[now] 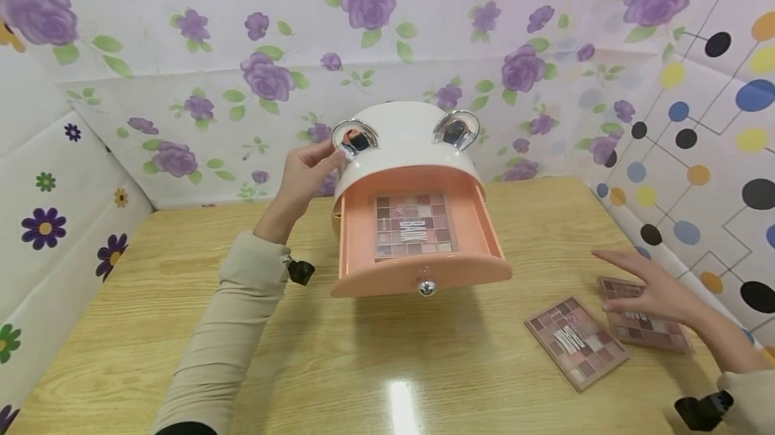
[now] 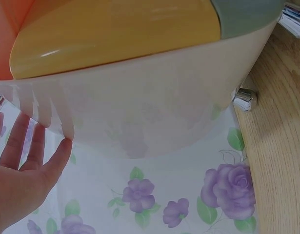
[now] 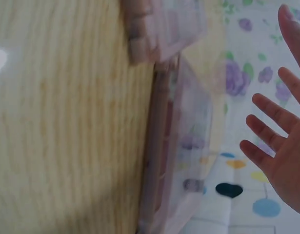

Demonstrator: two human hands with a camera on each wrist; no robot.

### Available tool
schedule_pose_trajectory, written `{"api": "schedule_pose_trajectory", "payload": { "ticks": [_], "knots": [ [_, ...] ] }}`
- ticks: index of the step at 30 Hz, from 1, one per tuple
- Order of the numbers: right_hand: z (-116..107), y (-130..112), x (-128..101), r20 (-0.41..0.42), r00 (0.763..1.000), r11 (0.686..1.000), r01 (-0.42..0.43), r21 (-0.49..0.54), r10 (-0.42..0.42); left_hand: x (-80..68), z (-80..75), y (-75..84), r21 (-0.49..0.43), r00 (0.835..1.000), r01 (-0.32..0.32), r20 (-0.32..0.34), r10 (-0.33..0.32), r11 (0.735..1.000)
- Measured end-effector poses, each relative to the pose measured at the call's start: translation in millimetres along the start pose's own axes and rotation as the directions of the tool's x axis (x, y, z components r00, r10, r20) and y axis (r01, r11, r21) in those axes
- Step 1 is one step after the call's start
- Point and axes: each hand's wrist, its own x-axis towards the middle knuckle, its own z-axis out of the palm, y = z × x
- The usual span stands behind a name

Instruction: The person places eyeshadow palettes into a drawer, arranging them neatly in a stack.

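Your left hand [image 1: 305, 176] steadies white organizer [image 1: 399, 146], fingers on its side; right hand [image 1: 650, 287], fingers spread, hovers above far eyeshadow palette [image 1: 650, 327]; near palette [image 1: 575, 341] just left on table [image 1: 424, 368].

wooden table [image 1: 181, 327], purple-rose wallpaper [image 1: 242, 31] behind, dotted wall [image 1: 720, 119] at right.

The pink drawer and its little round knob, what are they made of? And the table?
The pink drawer looks like smooth moulded plastic: one even colour, rounded front, soft sheen. Its knob is mirror-shiny silver, so chromed metal or chrome-coated plastic; the pictures cannot settle which. The table shows pale wood grain with a bright glossy reflection, probably a varnished or laminated wood-look top.
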Motion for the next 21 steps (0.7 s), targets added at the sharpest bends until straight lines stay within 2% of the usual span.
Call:
{"api": "schedule_pose_trajectory", "payload": {
  "ticks": [6, 13, 21],
  "knots": [
    [2.0, 24.8, -17.5, 0.032, 0.999, 1.0, 0.006, 0.021, -0.007, 0.3, -1.3, -2.2, -0.009, 1.0, -0.013, 0.0, 0.013, 1.0],
    [3.7, 47.8, -39.6, 0.024, 0.999, 0.999, -0.03, -0.044, 0.031, 0.4, -0.8, -2.2, -0.007, 1.0, 0.002, 0.003, -0.002, 1.0],
    [6.3, 59.0, -57.0, 0.039, 0.996, 0.995, -0.076, -0.06, 0.078, 0.0, -1.5, -1.8, -0.003, 1.0, 0.006, 0.004, -0.006, 1.0]
  ]
}}
